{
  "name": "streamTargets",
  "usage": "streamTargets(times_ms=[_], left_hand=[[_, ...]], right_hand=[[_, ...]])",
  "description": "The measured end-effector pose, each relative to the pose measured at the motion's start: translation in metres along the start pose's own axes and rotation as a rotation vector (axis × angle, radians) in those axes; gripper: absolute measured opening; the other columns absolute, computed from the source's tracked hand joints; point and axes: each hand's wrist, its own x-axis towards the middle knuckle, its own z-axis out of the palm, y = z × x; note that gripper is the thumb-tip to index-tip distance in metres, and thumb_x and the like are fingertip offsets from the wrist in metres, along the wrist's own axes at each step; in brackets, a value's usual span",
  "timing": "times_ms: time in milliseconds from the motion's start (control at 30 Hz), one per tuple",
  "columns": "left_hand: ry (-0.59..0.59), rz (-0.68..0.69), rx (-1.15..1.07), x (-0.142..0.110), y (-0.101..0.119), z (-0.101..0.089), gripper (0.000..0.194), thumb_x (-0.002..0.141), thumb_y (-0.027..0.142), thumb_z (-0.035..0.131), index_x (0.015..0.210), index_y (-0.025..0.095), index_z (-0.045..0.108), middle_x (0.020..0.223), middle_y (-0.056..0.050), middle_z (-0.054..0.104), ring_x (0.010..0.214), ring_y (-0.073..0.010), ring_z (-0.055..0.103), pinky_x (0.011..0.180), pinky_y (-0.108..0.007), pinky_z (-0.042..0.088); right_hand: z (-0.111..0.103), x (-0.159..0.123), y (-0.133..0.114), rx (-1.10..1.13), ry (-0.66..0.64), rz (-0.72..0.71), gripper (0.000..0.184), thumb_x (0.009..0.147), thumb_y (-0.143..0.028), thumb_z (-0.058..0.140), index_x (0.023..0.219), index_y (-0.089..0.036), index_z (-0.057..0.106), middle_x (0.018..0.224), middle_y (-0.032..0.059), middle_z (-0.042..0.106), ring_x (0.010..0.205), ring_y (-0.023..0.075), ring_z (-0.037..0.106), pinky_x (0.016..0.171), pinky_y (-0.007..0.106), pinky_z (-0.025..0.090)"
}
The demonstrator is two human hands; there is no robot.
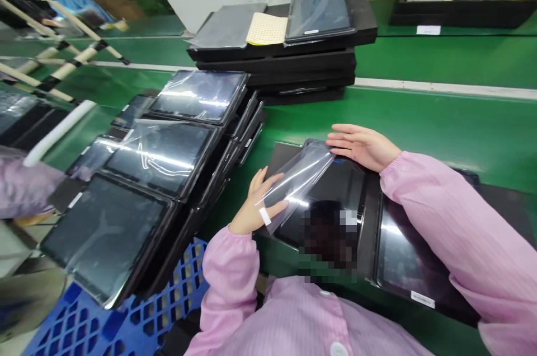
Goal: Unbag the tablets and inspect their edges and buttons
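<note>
In front of me a tablet-like screen panel (323, 193) with a glossy dark face lies on a black foam sheet. Over its left part a sheet of clear film (300, 174) is raised and creased, with a white tab on its lower left edge. My left hand (255, 205) has that left edge, its thumb and fingers partly seen through the film. At the panel's far edge, my right hand (361, 146) stretches its fingers flat, the tips touching the film's upper corner. Beneath my right forearm lies a second panel (403, 255) with a white label.
Stacks of film-covered panels (159, 154) stand on the left, above a blue plastic crate (168, 294). Behind are layered black foam trays (277, 73) with a yellow sheet (267, 28) on top. A black box (461, 9) of parts sits far right. Another person's sleeve (29, 185) shows at left.
</note>
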Motion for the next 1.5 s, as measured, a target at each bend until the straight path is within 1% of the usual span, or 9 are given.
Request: streamTargets(times_ms=[233,367,500,667,800,933,1033,1267,1500], left_hand=[[0.030,0.015,0.028,-0.001,-0.001,0.003,0.070,0.082,0.042,0.073,0.148,0.027,0.054,0.169,-0.015,0.028,0.159,-0.0376,0.015,0.125,-0.061,0.024],[0.206,0.094,0.203,-0.007,0.007,0.010,0.064,0.083,0.040,0.070,0.145,0.028,0.057,0.164,-0.016,0.038,0.156,-0.0410,0.026,0.120,-0.066,0.030],[0.372,0.276,0.485,-0.019,0.034,0.028,0.054,0.089,0.021,0.056,0.143,0.025,0.060,0.160,-0.018,0.046,0.150,-0.0410,0.039,0.117,-0.065,0.034],[0.233,0.632,0.551,-0.024,0.072,0.063,0.054,0.094,0.008,0.040,0.140,0.025,0.062,0.145,-0.013,0.064,0.133,-0.0276,0.060,0.110,-0.047,0.048],[0.161,0.793,0.542,-0.025,0.092,0.093,0.047,0.098,0.014,0.039,0.137,0.022,0.064,0.145,-0.014,0.064,0.135,-0.0289,0.059,0.109,-0.049,0.049],[0.205,0.758,0.553,-0.026,0.103,0.114,0.050,0.104,0.032,0.037,0.146,0.011,0.054,0.149,-0.020,0.058,0.140,-0.0329,0.053,0.114,-0.052,0.043],[0.262,0.778,0.596,-0.027,0.107,0.122,0.056,0.105,0.039,0.034,0.146,0.007,0.053,0.150,-0.025,0.055,0.139,-0.0372,0.054,0.112,-0.057,0.043],[0.242,0.770,0.613,-0.023,0.109,0.123,0.062,0.102,0.047,0.035,0.150,0.011,0.050,0.152,-0.027,0.053,0.138,-0.0409,0.054,0.110,-0.063,0.041],[0.230,0.731,0.607,-0.015,0.108,0.119,0.075,0.095,0.057,0.044,0.151,0.007,0.045,0.155,-0.025,0.049,0.143,-0.0412,0.048,0.111,-0.060,0.042]], right_hand=[[0.004,-0.004,-0.002,-0.077,0.065,-0.032,0.023,0.086,-0.006,0.059,0.097,-0.023,0.071,0.095,0.0033,0.080,0.099,0.0196,0.077,0.108,0.046,0.054],[0.009,-0.003,-0.002,-0.163,0.093,-0.040,0.022,0.085,-0.005,0.060,0.094,-0.021,0.071,0.090,0.0032,0.079,0.092,0.0177,0.077,0.102,0.042,0.058],[0.008,-0.015,-0.010,-0.311,0.116,-0.047,0.019,0.081,-0.005,0.066,0.092,-0.019,0.073,0.088,0.0044,0.079,0.082,0.0173,0.077,0.091,0.039,0.061],[-0.027,-0.069,-0.036,-0.532,0.237,-0.158,0.021,0.078,-0.016,0.075,0.098,-0.020,0.077,0.096,0.0059,0.080,0.087,0.0198,0.077,0.087,0.038,0.062],[-0.080,-0.126,-0.044,-0.692,0.468,-0.307,0.030,0.080,-0.034,0.075,0.106,-0.021,0.076,0.102,0.0085,0.080,0.094,0.0242,0.077,0.091,0.044,0.061],[-0.126,-0.164,-0.027,-0.863,0.703,-0.416,0.031,0.082,-0.041,0.068,0.103,-0.019,0.076,0.102,0.0113,0.080,0.103,0.0290,0.075,0.097,0.050,0.058],[-0.140,-0.167,-0.010,-0.994,0.728,-0.410,0.025,0.080,-0.035,0.068,0.098,-0.020,0.077,0.107,0.0115,0.080,0.105,0.0305,0.075,0.099,0.050,0.057],[-0.139,-0.147,0.008,-1.168,0.662,-0.410,0.020,0.082,-0.032,0.069,0.099,-0.025,0.077,0.112,0.0087,0.079,0.111,0.0305,0.073,0.105,0.051,0.054],[-0.131,-0.162,0.013,-1.158,0.601,-0.454,0.011,0.087,-0.030,0.062,0.090,-0.026,0.072,0.120,0.0091,0.077,0.127,0.0313,0.067,0.112,0.053,0.049]])
